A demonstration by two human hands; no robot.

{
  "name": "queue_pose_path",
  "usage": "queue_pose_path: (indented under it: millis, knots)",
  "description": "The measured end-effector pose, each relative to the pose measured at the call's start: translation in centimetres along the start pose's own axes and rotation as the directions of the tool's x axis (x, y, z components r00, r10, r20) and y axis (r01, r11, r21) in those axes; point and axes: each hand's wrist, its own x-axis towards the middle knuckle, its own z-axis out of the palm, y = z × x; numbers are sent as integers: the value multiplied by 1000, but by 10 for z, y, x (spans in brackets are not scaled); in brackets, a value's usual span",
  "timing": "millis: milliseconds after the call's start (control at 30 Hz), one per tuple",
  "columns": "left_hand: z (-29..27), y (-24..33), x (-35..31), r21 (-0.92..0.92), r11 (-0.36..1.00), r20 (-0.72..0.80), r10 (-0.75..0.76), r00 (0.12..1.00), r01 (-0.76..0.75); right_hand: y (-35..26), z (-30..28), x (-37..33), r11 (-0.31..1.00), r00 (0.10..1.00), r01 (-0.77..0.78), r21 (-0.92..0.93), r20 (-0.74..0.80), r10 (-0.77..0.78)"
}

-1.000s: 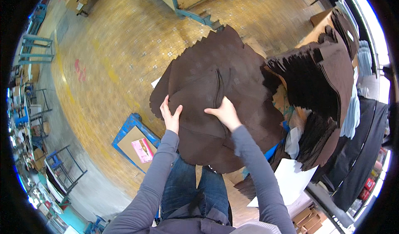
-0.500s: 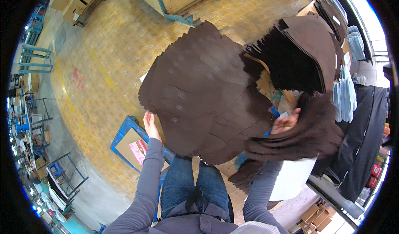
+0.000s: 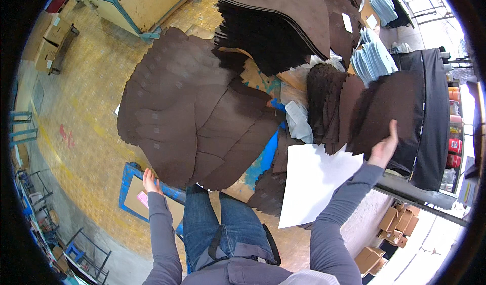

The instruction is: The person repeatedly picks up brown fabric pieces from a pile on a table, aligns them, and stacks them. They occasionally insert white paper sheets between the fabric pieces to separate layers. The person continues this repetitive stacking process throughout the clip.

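A worker sorts cut dark-brown material above a yellow tiled floor (image 3: 86, 108).

The left hand (image 3: 150, 180) grips the near edge of a broad pile of brown sheets (image 3: 192, 113) over the person's knees; to the right, past a white sheet (image 3: 314, 184), the right hand (image 3: 385, 148) pinches one brown piece (image 3: 390, 105) lifted beside a fanned stack (image 3: 329, 108).

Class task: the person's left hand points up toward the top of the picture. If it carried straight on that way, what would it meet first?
Probably the big stack of dark brown cut sheets: the left hand sits at its near edge, fingers pointing toward it. Depth is unclear.
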Motion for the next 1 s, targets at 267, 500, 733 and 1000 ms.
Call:
queue_pose_path:
  millis: [267,500,733,1000]
  knots:
    - [32,0,-14,-4,996,136,89,987,-90,129,-49,7,72,657,27,-997,-37,-753]
    - [70,17,-29,143,876,231,422,877,-460,169,144,-104,649,738,579,-494,656,-159]
    - [74,37,10,529,688,98,532,841,-497,304,293,-127,650,401,605,-460,881,250]
    - [106,48,-18,559,677,151,484,862,-478,387,364,-66,291,538,685,-668,733,416]
